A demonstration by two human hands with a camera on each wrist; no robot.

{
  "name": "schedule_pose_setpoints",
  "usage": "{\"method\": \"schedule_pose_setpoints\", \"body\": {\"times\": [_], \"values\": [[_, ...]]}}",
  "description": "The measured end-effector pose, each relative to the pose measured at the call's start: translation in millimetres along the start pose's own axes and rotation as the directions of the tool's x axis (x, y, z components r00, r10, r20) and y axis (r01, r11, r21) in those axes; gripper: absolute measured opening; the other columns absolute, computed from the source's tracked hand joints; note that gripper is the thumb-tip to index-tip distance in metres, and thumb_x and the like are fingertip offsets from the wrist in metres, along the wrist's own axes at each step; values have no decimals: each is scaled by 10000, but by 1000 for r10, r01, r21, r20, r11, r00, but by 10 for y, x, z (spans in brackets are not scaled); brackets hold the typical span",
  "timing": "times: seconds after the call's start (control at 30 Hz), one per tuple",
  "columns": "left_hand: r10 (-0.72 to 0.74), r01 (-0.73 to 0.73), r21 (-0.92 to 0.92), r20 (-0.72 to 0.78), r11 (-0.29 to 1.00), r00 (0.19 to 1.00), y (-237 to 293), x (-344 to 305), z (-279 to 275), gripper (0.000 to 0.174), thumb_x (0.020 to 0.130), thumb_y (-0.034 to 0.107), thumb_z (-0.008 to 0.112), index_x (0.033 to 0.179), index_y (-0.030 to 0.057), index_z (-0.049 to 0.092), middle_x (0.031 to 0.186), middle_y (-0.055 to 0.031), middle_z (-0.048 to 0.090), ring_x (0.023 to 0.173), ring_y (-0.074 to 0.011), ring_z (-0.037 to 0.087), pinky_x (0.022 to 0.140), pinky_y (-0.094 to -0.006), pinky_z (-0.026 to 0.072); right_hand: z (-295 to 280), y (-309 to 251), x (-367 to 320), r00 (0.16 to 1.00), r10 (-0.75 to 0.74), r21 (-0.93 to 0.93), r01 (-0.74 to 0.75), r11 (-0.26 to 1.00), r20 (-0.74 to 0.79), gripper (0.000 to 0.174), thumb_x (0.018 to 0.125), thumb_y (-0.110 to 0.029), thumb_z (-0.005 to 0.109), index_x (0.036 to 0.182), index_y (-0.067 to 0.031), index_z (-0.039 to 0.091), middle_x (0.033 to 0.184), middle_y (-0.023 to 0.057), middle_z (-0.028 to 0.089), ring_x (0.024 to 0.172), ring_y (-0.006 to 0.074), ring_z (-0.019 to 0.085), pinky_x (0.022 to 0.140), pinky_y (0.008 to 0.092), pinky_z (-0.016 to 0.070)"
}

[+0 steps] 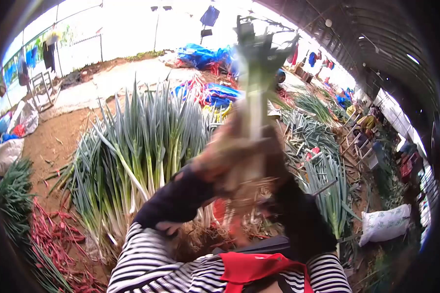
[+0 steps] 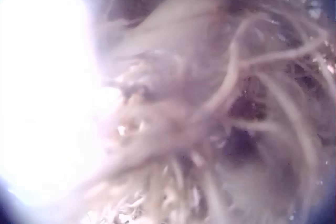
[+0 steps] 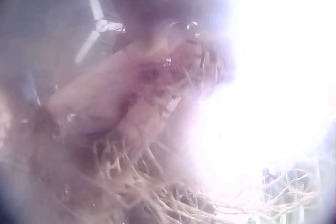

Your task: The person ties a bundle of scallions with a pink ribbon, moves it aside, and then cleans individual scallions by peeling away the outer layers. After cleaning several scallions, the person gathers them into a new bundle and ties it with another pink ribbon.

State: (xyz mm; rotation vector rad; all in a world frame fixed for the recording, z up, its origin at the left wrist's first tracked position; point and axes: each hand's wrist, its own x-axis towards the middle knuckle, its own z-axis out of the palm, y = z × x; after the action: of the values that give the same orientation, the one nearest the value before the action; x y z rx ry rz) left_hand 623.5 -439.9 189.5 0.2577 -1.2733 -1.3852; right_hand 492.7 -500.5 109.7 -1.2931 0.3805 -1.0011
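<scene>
In the head view both hands are raised in front of the chest around an upright bunch of long green onions (image 1: 257, 90), blurred by motion. My left hand (image 1: 219, 152) grips the pale stems from the left. From the other side my right hand (image 1: 274, 154) holds them too. The leafy tops point up and away, with blunt ends. Stringy roots (image 3: 173, 195) hang below the fingers in the right wrist view, and thin pale roots (image 2: 236, 71) cross the left wrist view. Dark cuffs cover both forearms.
A thick stand of green onions (image 1: 151, 132) leans upright at the left. More onions (image 1: 322, 171) lie in piles at the right, near a white sack (image 1: 385, 223). Red ties (image 1: 56, 239) are strewn at the lower left. Blue plastic sheeting (image 1: 200, 54) lies farther back.
</scene>
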Motion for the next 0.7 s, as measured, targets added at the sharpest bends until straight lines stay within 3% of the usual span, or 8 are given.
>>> {"method": "schedule_pose_setpoints", "body": {"times": [0.1, 0.17, 0.3, 0.37, 0.5, 0.57, 0.63, 0.7], "values": [[-32, 66, 133, -241, 989, 970, -33, -645, -699, 852, 702, 117, 788, 1377, 26, 277, 1217, -128, 486, 1082, -232, 535, 911, -368, 482, 439, 407, 32, 952, 304, 124, -297, 947, -44, 571, 928, -320, 552, 1383, -84, 301, 1197, 82, 500, 1046, 194, 535, 917, 388, 442], [-138, 230, 197, -391, 953, 910, -199, -1113, -1044, 1001, 611, 279, 854, 1368, -1, 262, 1245, -139, 463, 1136, -251, 500, 972, -409, 437, 617, 951, -57, 968, 246, -241, -227, 944, 52, 507, 925, -444, 513, 1225, -39, 459, 977, 34, 540, 916, 111, 507, 754, 259, 447], [-251, 513, 109, -775, 851, 580, -1283, -2362, -2403, 1060, 622, 91, 795, 1439, -5, 125, 1100, -236, 581, 999, -300, 599, 949, -393, 450, 68, 1781, -451, 600, 753, -733, -379, 565, 271, 715, 866, -580, 501, 1282, -4, 421, 1076, 207, 572, 1029, 276, 554, 884, 356, 435], [-224, 469, -8, -885, 883, 408, -1233, -2304, -2349, 1023, 659, 48, 746, 1446, 0, 96, 955, -188, 642, 881, -278, 641, 867, -353, 500, -79, 1534, -693, 644, 720, -862, -182, 474, 260, 761, 823, -607, 534, 1257, 12, 439, 1077, 192, 586, 1012, 280, 566, 867, 353, 437], [-272, 445, -31, -829, 895, 489, -1255, -2328, -2709, 1030, 644, 32, 657, 1443, -20, 10, 778, -151, 653, 738, -234, 653, 770, -332, 532, -378, 1084, -967, 558, 820, -924, -236, 301, 124, 715, 829, -613, 517, 1224, -16, 518, 1117, 214, 602, 1056, 329, 573, 890, 378, 433], [-246, 546, 23, -876, 838, 414, -1207, -2312, -2626, 759, 639, 44, 636, 1313, -87, 313, 816, -120, 638, 733, -218, 631, 681, -336, 528, -686, 1069, -1237, 619, 786, -951, -236, 198, 10, 685, 832, -605, 513, 1187, -21, 549, 1117, 228, 603, 1069, 346, 569, 905, 385, 430], [-411, 715, 10, -813, 699, 413, -1140, -2300, -2739, 981, 625, 140, 716, 1418, -32, 166, 1080, -206, 586, 966, -324, 589, 855, -440, 459, -788, 827, -1349, 541, 829, -941, -333, 55, -143, 648, 843, -578, 509, 1190, -32, 556, 1115, 230, 604, 1068, 361, 568, 912, 386, 432], [-266, 795, 158, -889, 586, 373, -1143, -2167, -2596, 1076, 662, 272, 757, 1451, 0, 77, 1282, -235, 476, 1158, -344, 490, 992, -418, 376, -879, 641, -1541, 702, 698, -937, -324, 131, -145, 566, 867, -513, 516, 1156, -30, 570, 1049, 221, 625, 994, 364, 593, 867, 394, 449]]}}
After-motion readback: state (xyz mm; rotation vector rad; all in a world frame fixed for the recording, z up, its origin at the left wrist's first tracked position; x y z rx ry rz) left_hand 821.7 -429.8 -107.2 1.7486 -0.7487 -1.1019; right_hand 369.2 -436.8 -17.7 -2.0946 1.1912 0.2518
